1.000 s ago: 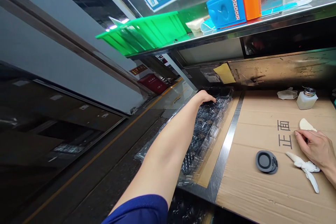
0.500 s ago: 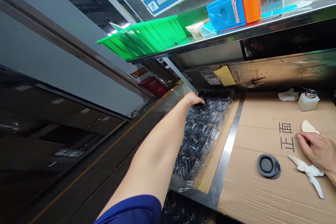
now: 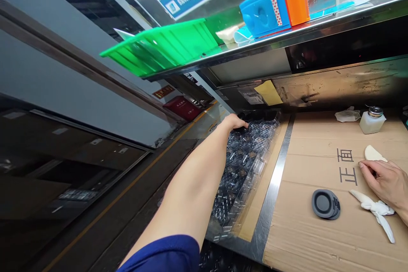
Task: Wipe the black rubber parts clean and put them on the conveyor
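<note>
Metal table [image 3: 276,174] carried a cardboard sheet [image 3: 306,148] marked with dark characters [image 3: 347,165]. Along the table's left edge lay a clear, glossy plastic tray [image 3: 244,159], its rows of rounded pockets showing black. The left hand [image 3: 235,122] was at the tray's far left corner, partly hidden; grip could not be determined. Well apart from it, the right hand [image 3: 384,178], loosely curled, lay over the cardboard sheet right of the tray, at a cream pad [image 3: 373,153]; its grip likewise could not be determined.
</note>
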A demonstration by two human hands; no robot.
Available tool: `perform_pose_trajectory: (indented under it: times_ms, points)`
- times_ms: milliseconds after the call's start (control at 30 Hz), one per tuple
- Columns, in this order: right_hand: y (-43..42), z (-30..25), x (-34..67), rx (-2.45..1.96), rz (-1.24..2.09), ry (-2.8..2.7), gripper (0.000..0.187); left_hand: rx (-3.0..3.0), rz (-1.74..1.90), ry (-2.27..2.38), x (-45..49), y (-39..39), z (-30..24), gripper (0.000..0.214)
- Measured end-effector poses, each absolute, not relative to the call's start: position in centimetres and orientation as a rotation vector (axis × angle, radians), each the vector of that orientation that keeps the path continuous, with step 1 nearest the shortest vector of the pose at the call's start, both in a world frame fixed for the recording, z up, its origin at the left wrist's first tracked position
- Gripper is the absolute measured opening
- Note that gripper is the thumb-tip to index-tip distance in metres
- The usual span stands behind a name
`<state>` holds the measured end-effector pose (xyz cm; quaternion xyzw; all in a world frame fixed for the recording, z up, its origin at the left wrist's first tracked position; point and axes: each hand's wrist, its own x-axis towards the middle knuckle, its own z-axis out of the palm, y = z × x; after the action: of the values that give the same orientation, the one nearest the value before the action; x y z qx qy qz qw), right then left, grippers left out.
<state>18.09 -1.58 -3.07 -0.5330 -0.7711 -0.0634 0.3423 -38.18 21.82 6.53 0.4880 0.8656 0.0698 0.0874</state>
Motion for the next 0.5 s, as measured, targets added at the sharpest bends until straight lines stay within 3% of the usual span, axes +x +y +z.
perform_pose_trajectory:
  times_ms: [200,500]
  points:
    - [-1.6,-3.0,18.1,-1.385,-0.179,-2.009,0.023,1.458,0.161,2.641,-38.5,21.4,6.4,0.058]
    - [-1.6,-3.1,18.3,-1.387,-0.191,-2.0,0.024,1.455,0.246,2.579,-39.4,21.1,6.2,0.052]
